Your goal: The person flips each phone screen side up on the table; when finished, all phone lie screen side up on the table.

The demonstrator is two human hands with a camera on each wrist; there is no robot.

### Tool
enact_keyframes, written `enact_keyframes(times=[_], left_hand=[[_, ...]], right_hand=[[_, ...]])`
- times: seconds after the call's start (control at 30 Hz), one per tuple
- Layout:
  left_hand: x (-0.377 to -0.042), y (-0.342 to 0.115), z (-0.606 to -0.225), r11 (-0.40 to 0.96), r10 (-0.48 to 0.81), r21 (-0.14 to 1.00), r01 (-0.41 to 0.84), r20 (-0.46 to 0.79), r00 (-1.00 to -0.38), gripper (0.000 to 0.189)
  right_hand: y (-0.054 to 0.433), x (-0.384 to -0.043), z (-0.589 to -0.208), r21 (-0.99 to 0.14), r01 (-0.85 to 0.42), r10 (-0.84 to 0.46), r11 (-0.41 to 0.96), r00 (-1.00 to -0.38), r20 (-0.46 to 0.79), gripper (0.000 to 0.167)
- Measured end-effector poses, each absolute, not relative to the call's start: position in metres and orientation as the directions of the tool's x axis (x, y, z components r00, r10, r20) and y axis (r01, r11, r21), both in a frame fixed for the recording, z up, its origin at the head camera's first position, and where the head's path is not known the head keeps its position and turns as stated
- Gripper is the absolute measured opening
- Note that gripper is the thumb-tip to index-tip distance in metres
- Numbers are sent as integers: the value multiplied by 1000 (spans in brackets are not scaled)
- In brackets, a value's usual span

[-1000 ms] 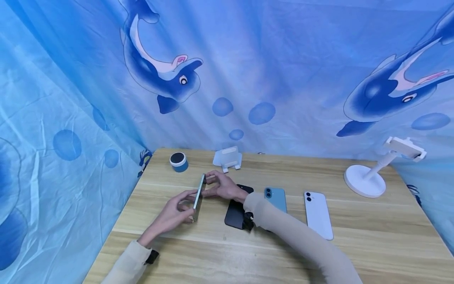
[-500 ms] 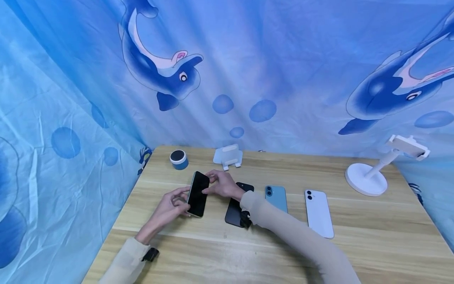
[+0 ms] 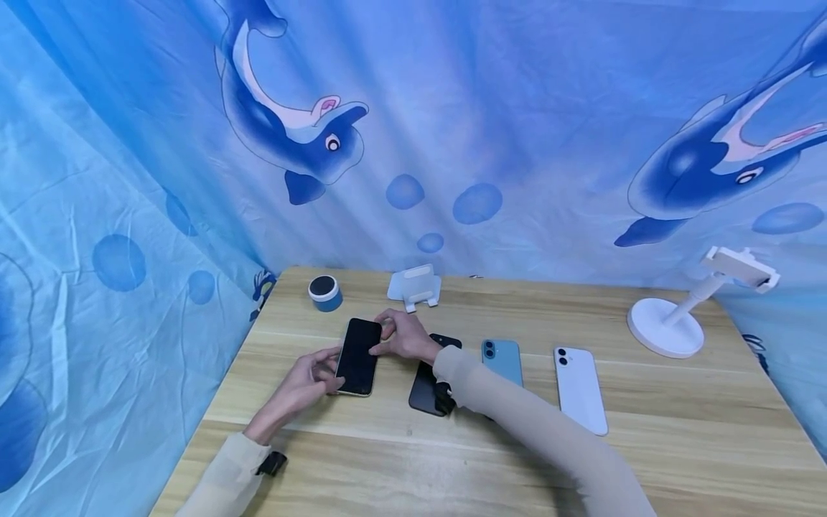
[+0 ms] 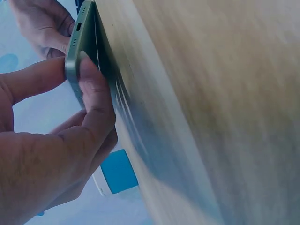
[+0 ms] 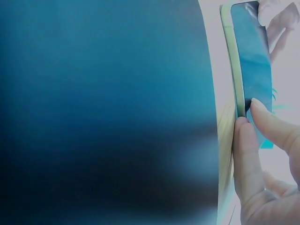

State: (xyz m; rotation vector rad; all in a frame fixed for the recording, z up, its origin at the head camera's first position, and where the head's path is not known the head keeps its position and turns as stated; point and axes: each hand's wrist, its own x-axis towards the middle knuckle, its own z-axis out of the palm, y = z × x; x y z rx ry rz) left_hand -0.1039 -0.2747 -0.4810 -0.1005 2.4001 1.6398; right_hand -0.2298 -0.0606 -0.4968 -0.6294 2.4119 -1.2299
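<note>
A smartphone with a dark screen facing up is held between both hands at the left of the table. My left hand pinches its near left corner, thumb over the glass. In the left wrist view, the green edge with the charging port shows, close over the wood. My right hand grips the far right side, and the right wrist view has its thumb on the screen. Just right of the held phone lies a black phone, partly under the right wrist.
A blue phone and a white phone lie face down to the right. Along the back stand a blue-and-white round container, a small white phone stand and, far right, a taller white stand. Dolphin-printed curtains border the table.
The phone has turned from edge-on to screen-up and come lower, tilting flatter toward the table. Both hands have kept hold of it, the left shifting slightly left.
</note>
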Motion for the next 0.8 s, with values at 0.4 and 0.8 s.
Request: enact_keyframes(times=[0.4,0.8], left_hand=[[-106,-275,-484,450,14,864,-229,-262,-965,66],[-107,-270,-485,572,-24,798,-187,-211,-977,62]], right_hand=[[-64,-231,-495,-831,-193,-533,521,-834,-141,58],[-65,-231,-494,-839,-127,-493,528,-851,-182,57]])
